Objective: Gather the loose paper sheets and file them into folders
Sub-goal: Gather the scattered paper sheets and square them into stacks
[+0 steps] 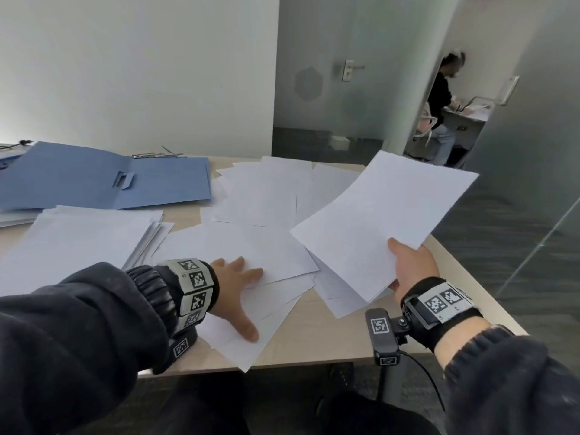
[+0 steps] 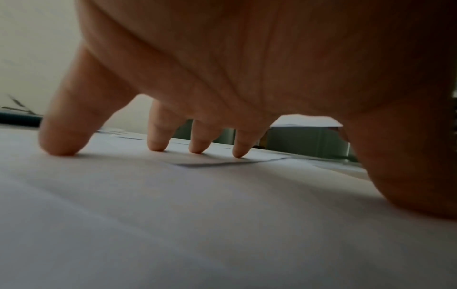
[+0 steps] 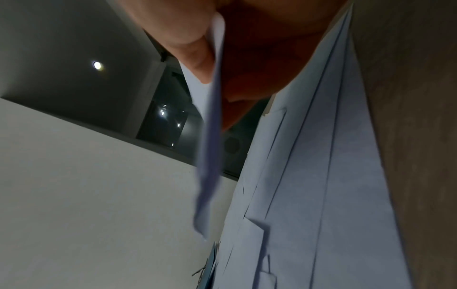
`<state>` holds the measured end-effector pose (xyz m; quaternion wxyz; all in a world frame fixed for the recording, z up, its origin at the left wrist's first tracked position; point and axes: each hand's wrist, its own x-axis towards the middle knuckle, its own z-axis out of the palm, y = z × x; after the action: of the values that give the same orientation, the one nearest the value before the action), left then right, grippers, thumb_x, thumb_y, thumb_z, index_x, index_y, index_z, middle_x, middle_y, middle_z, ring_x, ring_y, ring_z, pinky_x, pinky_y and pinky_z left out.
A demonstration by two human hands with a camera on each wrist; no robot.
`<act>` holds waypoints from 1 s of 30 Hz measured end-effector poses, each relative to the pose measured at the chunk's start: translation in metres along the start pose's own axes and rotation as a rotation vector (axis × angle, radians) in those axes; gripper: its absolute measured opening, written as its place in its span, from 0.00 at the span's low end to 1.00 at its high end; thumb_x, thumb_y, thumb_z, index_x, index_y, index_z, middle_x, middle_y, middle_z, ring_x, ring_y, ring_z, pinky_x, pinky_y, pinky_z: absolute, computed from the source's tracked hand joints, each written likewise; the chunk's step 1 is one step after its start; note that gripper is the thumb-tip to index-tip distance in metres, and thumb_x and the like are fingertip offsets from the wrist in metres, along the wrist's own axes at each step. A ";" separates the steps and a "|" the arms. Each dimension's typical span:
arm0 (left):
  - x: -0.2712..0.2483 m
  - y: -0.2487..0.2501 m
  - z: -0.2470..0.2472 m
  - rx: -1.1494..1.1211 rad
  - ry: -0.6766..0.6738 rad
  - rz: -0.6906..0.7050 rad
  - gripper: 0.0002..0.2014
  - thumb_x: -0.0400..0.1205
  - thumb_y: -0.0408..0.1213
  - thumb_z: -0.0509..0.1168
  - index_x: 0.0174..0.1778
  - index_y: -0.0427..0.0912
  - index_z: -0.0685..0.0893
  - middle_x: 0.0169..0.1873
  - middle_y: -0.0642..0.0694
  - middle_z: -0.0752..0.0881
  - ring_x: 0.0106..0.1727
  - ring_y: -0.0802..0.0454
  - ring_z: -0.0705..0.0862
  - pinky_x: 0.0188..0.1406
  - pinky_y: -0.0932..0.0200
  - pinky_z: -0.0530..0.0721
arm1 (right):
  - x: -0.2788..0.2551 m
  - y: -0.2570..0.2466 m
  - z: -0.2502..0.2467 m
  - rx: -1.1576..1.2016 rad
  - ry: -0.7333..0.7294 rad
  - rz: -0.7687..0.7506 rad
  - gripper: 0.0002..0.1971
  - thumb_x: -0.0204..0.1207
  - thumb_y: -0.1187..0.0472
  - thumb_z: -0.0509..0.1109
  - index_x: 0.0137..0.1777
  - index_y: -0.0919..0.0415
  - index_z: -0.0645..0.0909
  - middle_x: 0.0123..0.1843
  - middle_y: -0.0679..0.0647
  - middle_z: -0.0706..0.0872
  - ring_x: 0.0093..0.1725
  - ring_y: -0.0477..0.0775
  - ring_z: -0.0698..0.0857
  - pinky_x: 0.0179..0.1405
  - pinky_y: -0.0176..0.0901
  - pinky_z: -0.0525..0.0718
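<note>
Loose white sheets [image 1: 263,196] lie scattered over the wooden table [image 1: 317,340]. My left hand [image 1: 238,290] lies flat, fingers spread, pressing on the near sheets [image 2: 173,205]; its fingertips [image 2: 157,144] touch the paper. My right hand [image 1: 411,265] pinches the near corner of a white sheet [image 1: 379,221] and holds it lifted above the others, thumb on top. In the right wrist view that held sheet [image 3: 212,136] shows edge-on under the thumb [image 3: 188,39]. An open blue folder [image 1: 103,180] lies at the back left. A neater stack of sheets [image 1: 81,237] sits in front of it.
Metal clips [image 1: 157,155] lie behind the folder by the white wall. The table's right edge [image 1: 470,277] drops to dark carpet. Beyond a glass partition [image 1: 533,120] a person [image 1: 439,105] sits at another desk. A camera mount [image 1: 384,337] hangs under my right wrist.
</note>
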<state>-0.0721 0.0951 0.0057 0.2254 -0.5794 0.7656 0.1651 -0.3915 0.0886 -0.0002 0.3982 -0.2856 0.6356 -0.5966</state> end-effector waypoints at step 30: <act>-0.001 -0.002 -0.018 -0.286 0.518 0.017 0.11 0.78 0.49 0.63 0.36 0.46 0.82 0.30 0.52 0.85 0.32 0.52 0.80 0.35 0.58 0.77 | -0.026 0.017 -0.015 -0.258 -0.298 0.181 0.07 0.83 0.72 0.65 0.55 0.66 0.83 0.54 0.66 0.89 0.56 0.69 0.87 0.67 0.66 0.80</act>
<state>-0.0725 0.0866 0.0215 -0.0627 -0.6219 0.7714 0.1197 -0.3888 0.1204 -0.0134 0.4999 -0.3609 0.6639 -0.4231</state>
